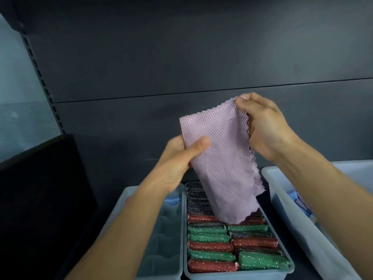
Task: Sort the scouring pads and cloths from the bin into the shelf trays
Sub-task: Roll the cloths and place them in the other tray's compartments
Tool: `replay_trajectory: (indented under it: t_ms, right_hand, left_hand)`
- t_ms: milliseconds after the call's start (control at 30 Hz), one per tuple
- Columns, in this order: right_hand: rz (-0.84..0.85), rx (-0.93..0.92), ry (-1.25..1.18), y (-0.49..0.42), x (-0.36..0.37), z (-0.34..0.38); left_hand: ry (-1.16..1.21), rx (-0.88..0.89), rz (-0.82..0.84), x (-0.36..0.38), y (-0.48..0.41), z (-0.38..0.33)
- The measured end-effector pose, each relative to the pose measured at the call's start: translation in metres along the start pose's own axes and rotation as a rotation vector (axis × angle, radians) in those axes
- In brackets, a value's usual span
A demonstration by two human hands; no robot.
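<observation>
In the head view, we hold a lilac cloth up over the far end of the middle tray. Our hands are apart. The left hand grips its left edge and the right hand pinches its top corner. Scouring pads fill the tray below.

Rear scouring pads partly behind cloth

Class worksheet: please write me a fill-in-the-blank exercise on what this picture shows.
The thumb lying across the lilac cloth belongs to the ____ hand. Counting from the left, the cloth hangs over the ____ tray. The scouring pads in that tray are red, black and ____.
Missing words: left; second; green.
</observation>
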State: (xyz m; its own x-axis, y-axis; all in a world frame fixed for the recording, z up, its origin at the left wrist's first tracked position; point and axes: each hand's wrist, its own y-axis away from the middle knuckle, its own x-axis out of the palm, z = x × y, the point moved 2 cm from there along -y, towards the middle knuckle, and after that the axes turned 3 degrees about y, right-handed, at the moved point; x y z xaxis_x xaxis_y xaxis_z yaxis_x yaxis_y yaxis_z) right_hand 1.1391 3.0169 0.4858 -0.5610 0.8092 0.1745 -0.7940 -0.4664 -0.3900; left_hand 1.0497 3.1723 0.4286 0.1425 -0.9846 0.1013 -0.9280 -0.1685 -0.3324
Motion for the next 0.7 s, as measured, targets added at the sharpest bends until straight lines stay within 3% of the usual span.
replay_trajectory:
  t_ms: [100,200,400,467,567,700]
  right_hand:
    - [-0.003,0.066,-0.107,0.001,-0.002,-0.006]
    - [0.030,0.084,-0.099,0.000,-0.008,-0.010]
    - [0.392,0.052,0.582,-0.003,-0.002,0.006]
    - [0.426,0.062,0.641,-0.003,0.007,0.012]
    - [0.365,0.039,0.601,-0.008,0.010,0.018]
    - [0.261,0.015,0.562,-0.014,0.006,0.024]
  left_hand:
    - [0.133,0.076,-0.188,0.005,0.001,0.005]
    - [0.037,0.186,-0.282,0.006,-0.006,-0.003]
    - [-0.250,0.319,-0.235,0.013,-0.013,-0.028]
    - [-0.267,0.320,-0.238,0.011,-0.014,-0.029]
    - [-0.295,0.190,-0.158,-0.001,-0.009,-0.025]
    - [-0.508,-0.245,0.085,-0.025,0.009,0.007]
